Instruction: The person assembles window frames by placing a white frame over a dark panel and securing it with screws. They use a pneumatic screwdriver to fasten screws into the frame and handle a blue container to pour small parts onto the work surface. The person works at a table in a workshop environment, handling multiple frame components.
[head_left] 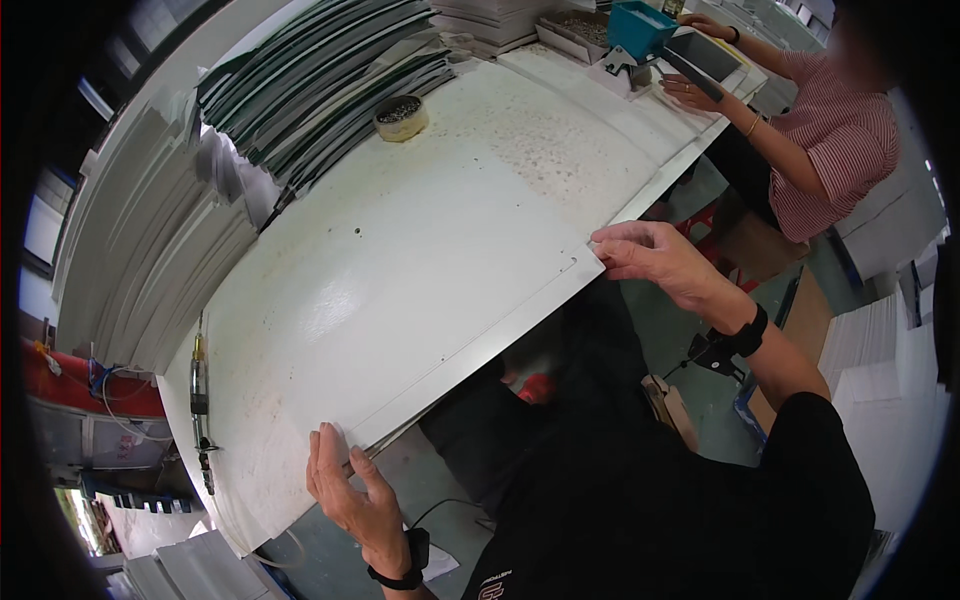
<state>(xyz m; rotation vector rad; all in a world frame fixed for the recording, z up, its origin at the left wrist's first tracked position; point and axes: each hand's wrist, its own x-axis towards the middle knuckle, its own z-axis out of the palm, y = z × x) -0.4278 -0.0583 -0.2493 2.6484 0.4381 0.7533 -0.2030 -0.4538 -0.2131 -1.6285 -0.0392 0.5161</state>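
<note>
A flat white panel [450,275] with a few small holes lies on the worktable, its near edge facing me. My right hand [665,262] is closed at the panel's right near corner, fingers bunched against the edge. At the left end of that same edge is my left hand [350,495], fingers stretched and thumb held apart. Its fingertips reach the white surface; whether they press on it I cannot tell. Dark bands circle both my wrists.
Tall stacks of grey-green [320,90] and white sheets [160,240] line the far side. A round tub of small metal parts [401,118] stands before them. A slim air screwdriver [199,390] lies left. At far right, a person [820,150] works beside a teal bin [640,28].
</note>
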